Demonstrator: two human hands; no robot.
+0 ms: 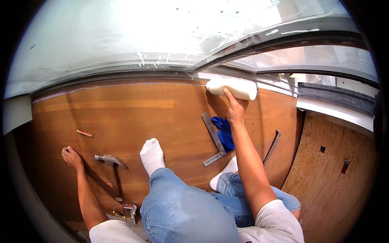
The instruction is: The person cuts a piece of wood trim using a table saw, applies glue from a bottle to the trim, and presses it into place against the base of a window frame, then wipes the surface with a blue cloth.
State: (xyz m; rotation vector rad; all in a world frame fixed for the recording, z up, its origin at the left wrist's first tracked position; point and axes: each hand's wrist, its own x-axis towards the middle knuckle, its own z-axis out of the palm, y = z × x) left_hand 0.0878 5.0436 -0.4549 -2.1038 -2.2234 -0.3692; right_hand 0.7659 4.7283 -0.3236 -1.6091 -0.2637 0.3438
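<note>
My right hand (236,107) grips a white squeeze bottle (241,89) lying almost level above the far edge of the wooden floor (133,105). The bottle's nozzle points left. From near its tip, a thin whitish bead (121,84) runs leftward along the floor's far edge, below the window frame. My left hand (73,158) is down on the boards at the left, holding nothing that I can see, its fingers loosely bent. Close to it lie a claw hammer (115,178) and a short reddish pencil-like stick (84,133).
A metal square (212,131) and a blue cloth (223,133) lie beside my right forearm, with a flat pry bar (272,148) farther right. A small box (129,210) and a yellow-handled tool (118,214) sit near my knee. Window glass (121,32) rises ahead; chipboard (324,182) borders the right.
</note>
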